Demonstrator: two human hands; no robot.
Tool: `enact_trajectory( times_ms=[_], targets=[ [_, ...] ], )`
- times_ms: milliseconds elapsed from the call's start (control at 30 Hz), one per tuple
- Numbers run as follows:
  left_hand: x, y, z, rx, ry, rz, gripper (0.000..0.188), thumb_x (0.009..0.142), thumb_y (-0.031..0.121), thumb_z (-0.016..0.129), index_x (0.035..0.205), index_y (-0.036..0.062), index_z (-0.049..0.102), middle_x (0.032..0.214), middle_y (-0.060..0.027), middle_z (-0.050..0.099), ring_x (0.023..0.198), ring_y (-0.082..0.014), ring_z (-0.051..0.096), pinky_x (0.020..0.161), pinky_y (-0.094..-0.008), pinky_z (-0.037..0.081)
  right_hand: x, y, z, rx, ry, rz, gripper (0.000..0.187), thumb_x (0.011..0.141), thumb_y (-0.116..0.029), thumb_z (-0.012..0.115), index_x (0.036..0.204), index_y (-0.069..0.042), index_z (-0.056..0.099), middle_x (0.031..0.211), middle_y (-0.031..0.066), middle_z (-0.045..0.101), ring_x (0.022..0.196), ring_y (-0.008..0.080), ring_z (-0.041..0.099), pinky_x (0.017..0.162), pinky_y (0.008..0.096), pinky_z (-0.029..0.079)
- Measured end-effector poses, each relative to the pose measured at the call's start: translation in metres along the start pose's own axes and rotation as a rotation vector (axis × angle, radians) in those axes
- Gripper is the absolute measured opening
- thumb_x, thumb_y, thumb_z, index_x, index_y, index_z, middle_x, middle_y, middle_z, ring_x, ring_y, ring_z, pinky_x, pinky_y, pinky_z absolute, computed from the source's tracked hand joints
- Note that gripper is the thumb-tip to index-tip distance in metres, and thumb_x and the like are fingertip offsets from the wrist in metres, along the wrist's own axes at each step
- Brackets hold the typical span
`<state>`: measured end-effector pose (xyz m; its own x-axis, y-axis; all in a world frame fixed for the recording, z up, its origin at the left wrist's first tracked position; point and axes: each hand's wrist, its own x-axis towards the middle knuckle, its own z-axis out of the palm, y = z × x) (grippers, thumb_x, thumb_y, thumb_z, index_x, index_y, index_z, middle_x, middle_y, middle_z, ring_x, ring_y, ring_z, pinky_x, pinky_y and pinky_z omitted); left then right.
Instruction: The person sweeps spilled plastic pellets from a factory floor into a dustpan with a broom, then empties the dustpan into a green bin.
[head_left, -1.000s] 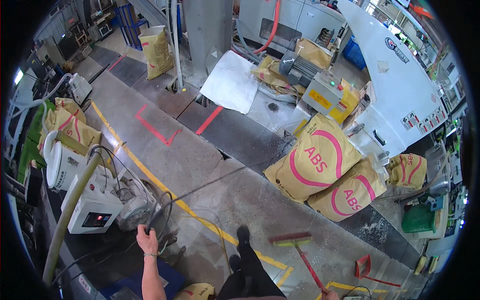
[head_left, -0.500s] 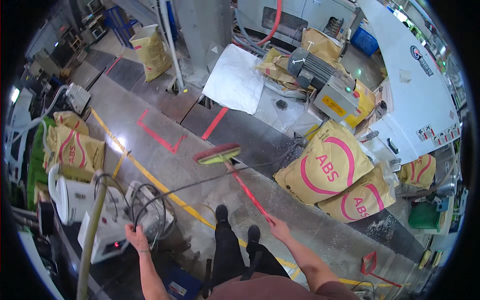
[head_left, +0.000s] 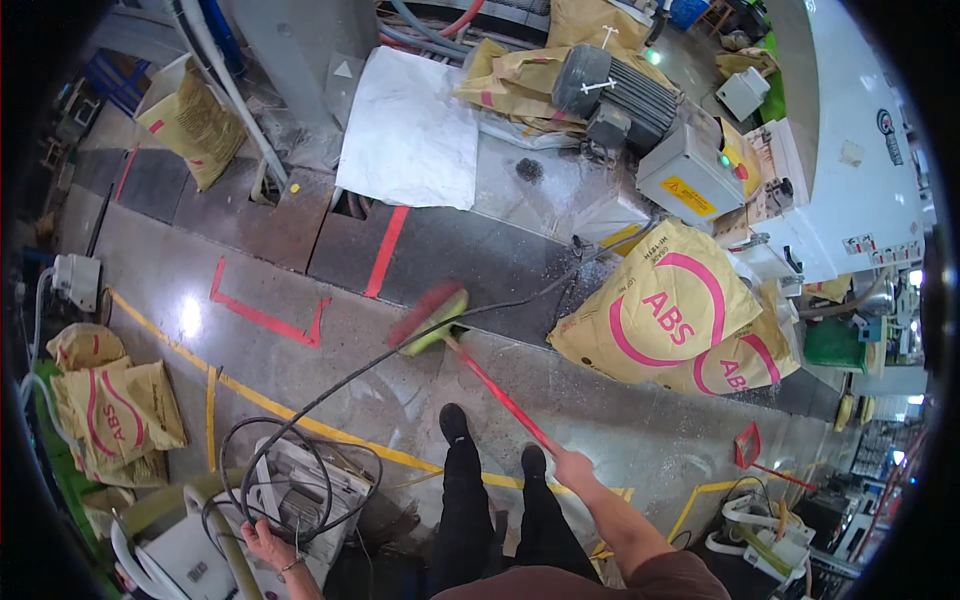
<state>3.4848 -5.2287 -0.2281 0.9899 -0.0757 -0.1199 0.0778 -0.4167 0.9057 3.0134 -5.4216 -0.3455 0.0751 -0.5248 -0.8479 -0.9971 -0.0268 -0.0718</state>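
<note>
My right hand (head_left: pixel 572 468) is wrapped round the upper end of a red broom handle (head_left: pixel 500 390). The broom's head (head_left: pixel 432 318), yellow-green with reddish bristles, is on the floor ahead of my feet, smeared by motion. At the lower left my left hand (head_left: pixel 267 545) grips loops of a black cable (head_left: pixel 330 385). From those loops the cable runs up to the right, passing across the broom head in this view, toward a grey machine with a motor (head_left: pixel 640 105). Beside my left hand stands a white machine (head_left: pixel 300 485) with a thick hose.
Full tan sacks (head_left: pixel 660 310) lean together at the right, with white granules scattered near them. More sacks (head_left: pixel 115 410) sit at the left, and an open sack (head_left: pixel 190 120) stands behind. A white sheet (head_left: pixel 410 130) covers part of the far floor. A red dustpan (head_left: pixel 747 447) lies right.
My view has swung to the right. The broom head has turned and tilted more steeply. My left hand, with the cable, now appears lower, beside the white machine.
</note>
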Motion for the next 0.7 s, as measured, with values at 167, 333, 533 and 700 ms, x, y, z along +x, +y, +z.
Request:
enact_trajectory(
  times_ms=[167, 333, 533, 700],
  targets=[
    [0.033, -0.01, 0.023, -0.023, -0.043, 0.004, 0.011, 0.073, 0.008, 0.052, 0.071, 0.0077, 0.041, 0.05, 0.0019, 0.038, 0.041, -0.0056, 0.034, 0.038, -0.0204, 0.026, -0.092, 0.047, 0.014, 0.185, 0.038, 0.126, 0.044, 0.084, -0.024, 0.042, 0.127, -0.033, 0.036, 0.081, 0.019, 0.06, 0.076, 0.0363, 0.059, 0.066, 0.0453, 0.047],
    [0.032, -0.015, 0.044, -0.038, -0.035, -0.06, 0.009, 0.073, 0.011, 0.054, 0.072, 0.0072, 0.046, 0.054, 0.0027, 0.039, 0.043, -0.0061, 0.034, 0.04, -0.0197, 0.026, -0.082, 0.032, -0.004, 0.486, 0.364, 0.107, 0.032, 0.088, -0.023, 0.042, 0.12, -0.023, 0.047, 0.1, 0.0189, 0.058, 0.092, 0.0369, 0.055, 0.075, 0.042, 0.045],
    [0.027, 0.022, 0.05, -0.169, -0.036, -0.132, 0.011, 0.076, 0.012, 0.055, 0.072, 0.0072, 0.046, 0.056, -0.0007, 0.043, 0.046, -0.0097, 0.041, 0.041, -0.0231, 0.032, 0.104, -0.017, -0.049, 0.707, 0.678, 0.073, 0.033, 0.088, -0.02, 0.043, 0.121, -0.022, 0.047, 0.099, 0.0215, 0.056, 0.092, 0.0377, 0.054, 0.074, 0.0408, 0.044],
    [0.037, 0.037, 0.046, -0.152, -0.116, -0.027, 0.011, 0.079, 0.01, 0.054, 0.072, 0.007, 0.046, 0.056, -0.0009, 0.043, 0.043, -0.0082, 0.038, 0.039, -0.022, 0.031, 0.2, -0.017, -0.056, 0.934, 0.585, 0.097, 0.044, 0.085, -0.015, 0.041, 0.128, -0.025, 0.038, 0.093, 0.025, 0.056, 0.087, 0.0422, 0.053, 0.072, 0.0453, 0.043]
  ],
)
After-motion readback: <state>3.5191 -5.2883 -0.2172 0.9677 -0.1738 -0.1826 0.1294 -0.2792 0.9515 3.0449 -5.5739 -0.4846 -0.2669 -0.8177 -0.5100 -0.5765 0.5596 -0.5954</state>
